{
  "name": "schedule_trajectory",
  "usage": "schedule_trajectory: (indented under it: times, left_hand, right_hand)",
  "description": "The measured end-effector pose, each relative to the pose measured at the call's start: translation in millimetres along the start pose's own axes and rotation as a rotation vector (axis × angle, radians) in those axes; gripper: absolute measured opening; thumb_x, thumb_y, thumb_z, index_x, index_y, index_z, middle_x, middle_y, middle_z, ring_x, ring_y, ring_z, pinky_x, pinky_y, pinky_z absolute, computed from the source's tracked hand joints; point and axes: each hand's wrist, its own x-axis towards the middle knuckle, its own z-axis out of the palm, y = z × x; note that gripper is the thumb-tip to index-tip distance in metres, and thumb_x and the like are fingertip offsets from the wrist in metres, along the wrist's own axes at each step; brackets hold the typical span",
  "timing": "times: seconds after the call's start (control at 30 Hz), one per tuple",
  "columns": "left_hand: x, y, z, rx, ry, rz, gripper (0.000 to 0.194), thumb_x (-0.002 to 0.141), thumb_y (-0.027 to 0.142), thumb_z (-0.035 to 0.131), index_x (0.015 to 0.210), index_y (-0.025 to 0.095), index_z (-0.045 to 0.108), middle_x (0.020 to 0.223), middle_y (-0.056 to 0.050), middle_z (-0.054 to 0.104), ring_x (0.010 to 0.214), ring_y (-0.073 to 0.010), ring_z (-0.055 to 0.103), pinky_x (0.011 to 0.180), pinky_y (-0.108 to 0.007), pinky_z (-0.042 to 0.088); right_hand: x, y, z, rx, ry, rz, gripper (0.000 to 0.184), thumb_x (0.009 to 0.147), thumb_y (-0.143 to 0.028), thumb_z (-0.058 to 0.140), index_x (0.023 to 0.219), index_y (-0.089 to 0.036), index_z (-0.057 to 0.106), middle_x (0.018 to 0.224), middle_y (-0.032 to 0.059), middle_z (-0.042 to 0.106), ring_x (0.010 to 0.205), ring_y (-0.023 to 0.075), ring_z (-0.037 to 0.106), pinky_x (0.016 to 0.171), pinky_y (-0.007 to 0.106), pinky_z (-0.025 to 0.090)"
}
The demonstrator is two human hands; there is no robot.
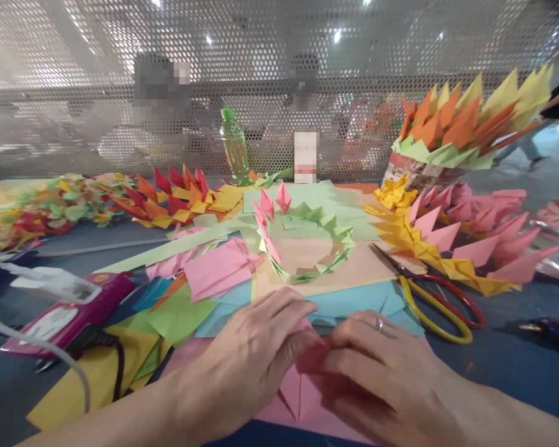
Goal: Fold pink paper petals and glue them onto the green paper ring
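A piece of pink paper (300, 388), creased along its middle and folded toward a point, lies under both my hands at the table's front edge. My left hand (251, 351) is closed over its upper left side, thumb and fingers pressing the paper. From the other side my right hand (386, 360), with a ring on one finger, pinches the paper; its fingertips are partly hidden. Beneath are flat pink and blue sheets (372, 298). Just beyond my hands stands a ring of folded green paper (342, 233), with several pink folded points (283, 197) on its left side.
Scissors (435, 310) with yellow and red handles lie right, beside yellow and pink folded pieces (431, 226). A pen (554, 332) lies far right. Loose pink papers (218, 264), a magenta device (69, 320) with cables and a green bottle (233, 146) stand left and behind. A perforated panel rises behind.
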Motion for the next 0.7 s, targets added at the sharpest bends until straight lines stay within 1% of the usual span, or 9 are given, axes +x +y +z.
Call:
schedule_trajectory:
  times: [0.1,0.17,0.23,0.3,0.37,0.43,0.53,0.6,0.7]
  left_hand:
    - [4,-2,1.4,-0.183,-0.008,-0.058,0.023,0.105,0.022,0.045,0.124,0.020,0.060,0.118,-0.006,0.067,0.109,-0.0173,0.065,0.093,-0.029,0.054]
    - [6,-4,3.4,-0.279,-0.006,-0.109,0.021,0.101,0.016,0.052,0.116,0.020,0.066,0.109,-0.005,0.069,0.102,-0.0161,0.066,0.090,-0.027,0.055]
    - [8,-4,5.8,-0.377,-0.005,-0.195,0.020,0.095,0.013,0.057,0.110,0.020,0.070,0.101,-0.004,0.069,0.088,-0.0138,0.067,0.078,-0.024,0.056]
    - [8,-4,7.8,-0.523,0.005,-0.286,0.025,0.090,0.012,0.061,0.111,0.020,0.071,0.100,-0.003,0.068,0.074,-0.0106,0.063,0.066,-0.020,0.056]
    - [8,-2,8.6,-0.683,0.021,-0.369,0.031,0.089,0.014,0.062,0.118,0.020,0.070,0.101,-0.004,0.066,0.070,-0.0092,0.062,0.064,-0.020,0.057]
    - [8,0,8.2,-0.791,0.034,-0.415,0.034,0.090,0.016,0.062,0.123,0.020,0.068,0.102,-0.005,0.065,0.076,-0.0102,0.063,0.071,-0.022,0.059]
    - [8,2,6.7,-0.867,0.080,-0.409,0.036,0.090,0.015,0.061,0.124,0.023,0.068,0.097,-0.002,0.063,0.084,-0.0105,0.062,0.078,-0.022,0.059]
    - [8,2,5.9,-0.896,0.095,-0.390,0.039,0.088,0.012,0.062,0.125,0.023,0.068,0.090,0.000,0.060,0.081,-0.0096,0.060,0.077,-0.020,0.058]
    - [8,3,5.3,-0.911,0.033,-0.436,0.052,0.087,0.010,0.061,0.137,0.025,0.059,0.084,0.003,0.057,0.071,-0.0079,0.059,0.069,-0.018,0.058]
  right_hand:
    - [-2,4,3,0.026,0.044,0.042,0.015,0.096,-0.018,0.059,0.110,-0.020,0.063,0.103,0.0060,0.067,0.092,0.0216,0.061,0.084,0.038,0.052]
    - [-1,4,3,0.043,0.037,0.064,0.013,0.096,-0.018,0.058,0.109,-0.019,0.061,0.103,0.0065,0.066,0.090,0.0221,0.061,0.083,0.039,0.052]
    - [-2,4,1,0.074,0.034,0.078,0.010,0.098,-0.020,0.056,0.108,-0.021,0.059,0.101,0.0060,0.066,0.088,0.0221,0.061,0.082,0.040,0.052]
    - [-3,3,0,0.116,0.049,0.122,0.014,0.099,-0.023,0.055,0.113,-0.023,0.056,0.103,0.0055,0.066,0.092,0.0224,0.062,0.083,0.039,0.053]
    - [-6,3,-1,0.162,0.091,0.225,0.027,0.099,-0.029,0.056,0.126,-0.027,0.048,0.110,0.0053,0.066,0.099,0.0225,0.064,0.087,0.039,0.054]
    - [-9,2,1,0.245,0.107,0.347,0.053,0.096,-0.037,0.063,0.140,-0.032,0.035,0.116,0.0048,0.066,0.105,0.0227,0.066,0.090,0.039,0.054]
    - [-11,-1,6,0.479,0.067,0.485,0.089,0.080,-0.043,0.080,0.148,-0.036,0.022,0.105,0.0000,0.071,0.095,0.0217,0.071,0.084,0.036,0.057]
    - [-9,-3,8,0.577,0.041,0.524,0.088,0.080,-0.035,0.080,0.147,-0.036,0.023,0.088,-0.0048,0.071,0.079,0.0184,0.071,0.075,0.032,0.057]
    - [-3,-3,2,0.556,0.033,0.551,0.066,0.089,-0.024,0.067,0.143,-0.037,0.032,0.076,-0.0081,0.066,0.072,0.0151,0.067,0.073,0.030,0.054]
